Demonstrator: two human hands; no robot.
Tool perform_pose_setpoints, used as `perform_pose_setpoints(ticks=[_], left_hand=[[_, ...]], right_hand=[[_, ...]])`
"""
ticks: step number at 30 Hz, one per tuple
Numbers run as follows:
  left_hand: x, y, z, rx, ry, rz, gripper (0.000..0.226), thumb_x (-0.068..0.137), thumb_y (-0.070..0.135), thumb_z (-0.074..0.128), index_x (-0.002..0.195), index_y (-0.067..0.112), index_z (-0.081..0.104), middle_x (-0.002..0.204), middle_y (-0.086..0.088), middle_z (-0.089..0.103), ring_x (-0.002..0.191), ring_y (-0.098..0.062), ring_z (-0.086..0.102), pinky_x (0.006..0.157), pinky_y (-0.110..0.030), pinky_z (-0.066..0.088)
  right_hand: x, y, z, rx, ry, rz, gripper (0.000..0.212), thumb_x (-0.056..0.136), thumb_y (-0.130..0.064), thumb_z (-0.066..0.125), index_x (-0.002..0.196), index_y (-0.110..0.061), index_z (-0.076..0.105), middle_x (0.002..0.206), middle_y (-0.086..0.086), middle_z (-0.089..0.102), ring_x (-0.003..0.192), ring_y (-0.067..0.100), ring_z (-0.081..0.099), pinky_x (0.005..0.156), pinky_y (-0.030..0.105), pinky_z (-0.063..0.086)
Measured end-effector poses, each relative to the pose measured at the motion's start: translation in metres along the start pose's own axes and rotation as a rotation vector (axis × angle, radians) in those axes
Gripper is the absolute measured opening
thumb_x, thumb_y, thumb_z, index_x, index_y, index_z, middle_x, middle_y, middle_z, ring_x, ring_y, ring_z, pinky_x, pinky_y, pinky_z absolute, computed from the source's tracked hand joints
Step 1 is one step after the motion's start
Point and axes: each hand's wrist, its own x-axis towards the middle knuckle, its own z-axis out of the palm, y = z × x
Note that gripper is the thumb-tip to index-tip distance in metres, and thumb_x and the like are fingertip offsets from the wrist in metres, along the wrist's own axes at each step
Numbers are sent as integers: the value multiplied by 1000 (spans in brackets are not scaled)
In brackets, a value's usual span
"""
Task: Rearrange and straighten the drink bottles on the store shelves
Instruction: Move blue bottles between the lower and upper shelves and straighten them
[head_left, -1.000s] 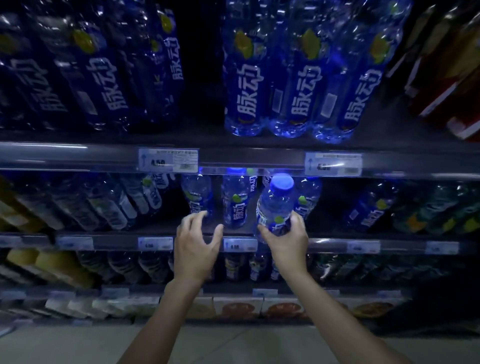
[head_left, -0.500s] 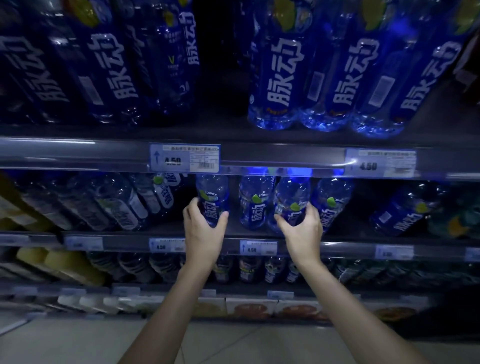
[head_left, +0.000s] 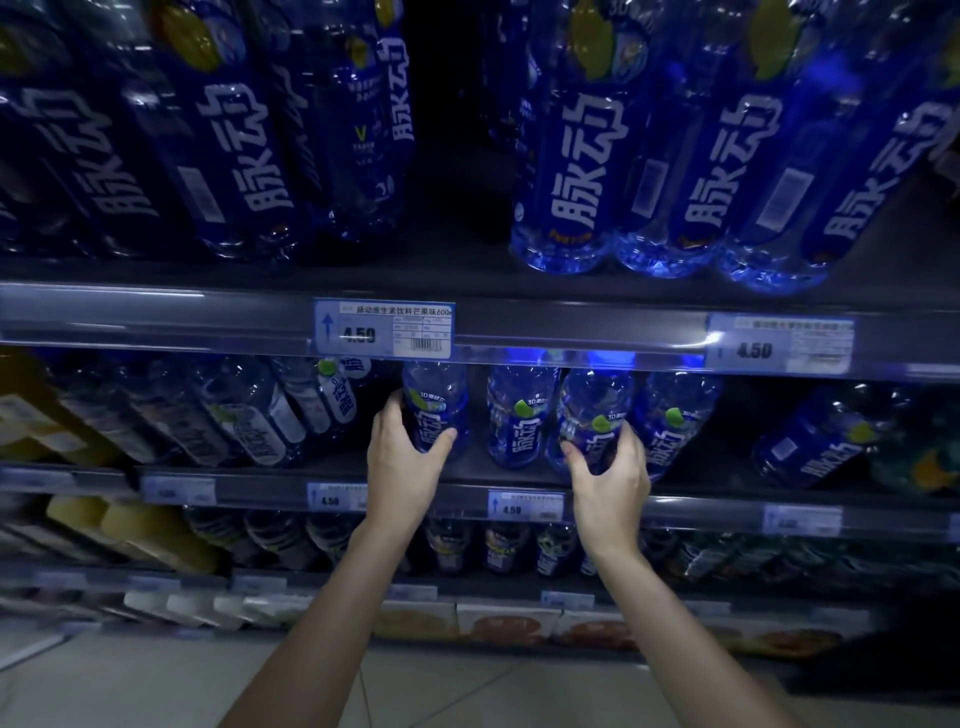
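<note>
Two blue drink bottles on the middle shelf (head_left: 467, 470) are being handled at once. The left hand (head_left: 402, 467) is wrapped around the lower body of the left-held bottle (head_left: 434, 410), thumb across its label front and fingers behind at its 9 o'clock side. The right hand (head_left: 610, 480) is closed around the base of the right-held bottle (head_left: 595, 410), which is seen tilted slightly, its cap hidden under the upper shelf edge (head_left: 571, 332). Between the two, an ungripped bottle (head_left: 517, 415) stands upright, and a fourth bottle (head_left: 675, 415) leans just beside the right hand at its 2 o'clock.

The step in hand is judged to be squaring this front row. It is done well if each bottle is seated flat on its base, then turned so the white lettering faces outward, toward 6 o'clock in the view. The grip is best kept low, since a push high up would tip a tall bottle into its neighbour. Even gaps should be kept, and the row drawn forward level with the price rail (head_left: 524, 505). The slanted bottles (head_left: 249, 415) at 9 o'clock of the left hand appear not yet straightened.
</note>
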Motion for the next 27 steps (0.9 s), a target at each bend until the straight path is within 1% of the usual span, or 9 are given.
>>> perform_pose_setpoints(ticks=[4,6,10,12,14,17,20,22,27], left_hand=[[2,2,1,-9,-5,-21,70,81,37,73,138,19,38,133,1,49,121,-18,47,99,-34,40],[3,2,0,-52,-6,-30,67,79,34,75,135,20,41,128,5,52,114,-12,48,95,-31,40],[8,4,-3,-104,-16,-63,64,76,34,79,127,23,42,116,13,50,103,-5,45,86,-25,37],[11,4,-5,-97,-36,-68,63,73,36,80,123,25,43,114,12,54,103,-10,51,85,-26,40],[14,2,-6,-90,-50,-72,68,70,39,82,124,25,43,117,8,57,108,-15,54,89,-28,42],[17,-2,-7,-44,-45,-57,75,69,42,82,131,20,46,126,3,57,117,-18,52,96,-33,43],[16,-3,-5,7,-12,16,60,70,44,81,119,17,60,114,1,62,107,-19,57,90,-32,46],[15,-3,-4,6,25,13,57,67,45,82,114,17,64,109,1,65,102,-17,59,87,-30,47],[13,2,-2,20,81,-8,52,61,49,85,99,19,67,92,4,69,81,-10,60,72,-23,45]], right_hand=[[-1,-3,0,19,-14,-2,76,84,-32,73,145,-8,35,146,5,42,133,16,36,103,22,26],[-7,-8,-2,18,40,-5,73,84,-31,73,144,-10,37,143,4,43,131,15,39,102,21,28],[-37,-15,-5,-22,160,-258,47,83,-19,74,124,-7,55,125,5,53,115,7,47,100,8,30],[-46,-19,2,-63,122,-325,42,83,-15,73,121,-4,57,122,6,55,114,11,50,102,15,36],[-48,-29,13,-76,45,-273,44,86,-17,70,126,-5,56,124,6,57,116,16,53,102,27,42],[-45,-42,33,-162,-38,-139,59,89,-29,67,140,-6,45,136,9,55,124,22,51,102,31,40],[-41,-52,50,-288,-51,3,74,88,-43,64,147,-10,33,136,8,56,118,27,57,90,37,47],[-37,-55,57,-303,-48,64,77,88,-44,64,148,-10,30,134,9,58,115,29,58,87,39,47],[-36,-51,59,-259,-24,14,64,91,-34,62,143,-8,36,132,12,58,117,30,55,92,41,45]])
